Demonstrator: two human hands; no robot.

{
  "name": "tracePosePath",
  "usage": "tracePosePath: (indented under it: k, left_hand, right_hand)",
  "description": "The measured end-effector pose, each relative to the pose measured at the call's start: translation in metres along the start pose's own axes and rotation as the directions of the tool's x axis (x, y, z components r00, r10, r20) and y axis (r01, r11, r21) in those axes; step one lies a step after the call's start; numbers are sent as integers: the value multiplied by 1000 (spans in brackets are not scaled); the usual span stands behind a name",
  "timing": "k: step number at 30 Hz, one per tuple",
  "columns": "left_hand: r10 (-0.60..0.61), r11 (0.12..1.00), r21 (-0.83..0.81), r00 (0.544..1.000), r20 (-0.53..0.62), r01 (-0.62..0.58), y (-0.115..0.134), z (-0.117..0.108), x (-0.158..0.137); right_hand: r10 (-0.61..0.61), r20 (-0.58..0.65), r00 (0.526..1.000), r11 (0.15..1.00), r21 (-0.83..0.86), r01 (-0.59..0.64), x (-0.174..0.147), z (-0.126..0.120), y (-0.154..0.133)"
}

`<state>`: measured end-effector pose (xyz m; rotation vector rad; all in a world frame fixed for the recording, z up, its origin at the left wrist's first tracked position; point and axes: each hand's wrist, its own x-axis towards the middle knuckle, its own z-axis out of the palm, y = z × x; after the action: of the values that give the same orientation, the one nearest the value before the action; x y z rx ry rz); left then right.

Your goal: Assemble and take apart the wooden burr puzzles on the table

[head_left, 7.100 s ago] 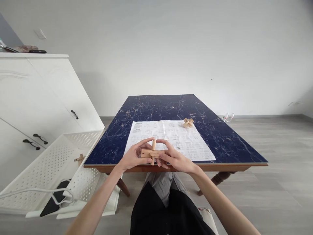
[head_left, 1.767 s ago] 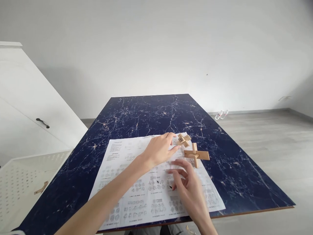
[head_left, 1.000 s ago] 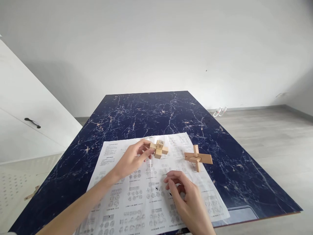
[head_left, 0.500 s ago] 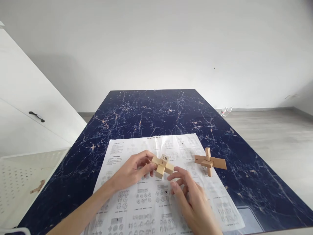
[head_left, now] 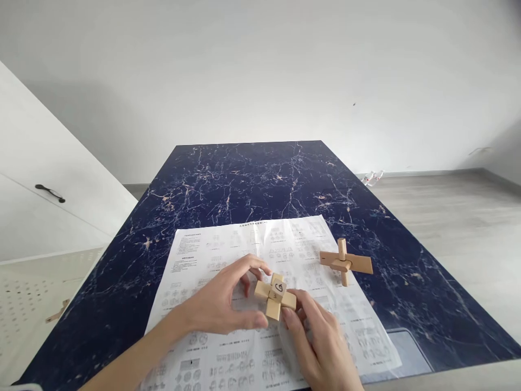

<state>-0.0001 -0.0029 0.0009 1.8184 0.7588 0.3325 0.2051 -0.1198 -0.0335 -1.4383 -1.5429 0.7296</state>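
Observation:
A light wooden interlocking burr puzzle [head_left: 274, 295], shaped like a cross with handwritten marks on its upper blocks, is over the printed instruction sheet [head_left: 228, 255]. My right hand [head_left: 321, 339] pinches its right arm between thumb and fingers. To the left, my left hand [head_left: 220, 298] has its thumb and fingers spread around the puzzle, with a gap between thumb and fingertips. Whether the left fingertips touch the far block, I cannot tell. Rows of small diagrams and text cover the paper.
A second, darker wooden puzzle [head_left: 345, 264] with crossed pieces rests at the paper's right edge. A flat glassy panel [head_left: 411, 353] lies partly under the sheet's lower right. The blue marbled table [head_left: 244, 179] stands beside a white perforated surface [head_left: 36, 288] with a small wooden piece [head_left: 59, 312].
My right hand has closed on the puzzle's right arm. The left hand has loosened, spreading thumb and fingers. The puzzle has turned and come nearer. The view has shifted slightly.

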Motion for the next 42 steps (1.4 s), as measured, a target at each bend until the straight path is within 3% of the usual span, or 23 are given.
tracePosePath:
  k: [8, 17, 23, 31, 36, 42]
  left_hand:
    - [28, 998, -49, 999, 41, -26, 9, 8, 4]
    - [43, 994, -103, 999, 10, -42, 14, 9, 5]
    - [11, 998, -63, 996, -86, -16, 16, 13, 4]
    - [132, 991, 62, 975, -182, -122, 13, 17, 2]
    - [165, 985, 77, 974, -154, -155, 10, 16, 2]
    - [239, 964, 170, 948, -209, -206, 7, 22, 0]
  right_hand:
    - [-103, -1, 995, 994, -42, 103, 0, 3, 1]
    - [-89, 57, 994, 993, -73, 93, 1, -4, -1]
    - [-209, -120, 971, 961, -209, 181, 9, -14, -4]
    - [-282, 17, 959, 943, -178, 280, 23, -13, -8]
    - [-289, 30, 957, 942, -168, 290, 24, -15, -9]
    - [-288, -25, 957, 940, -198, 278, 23, -12, -16]
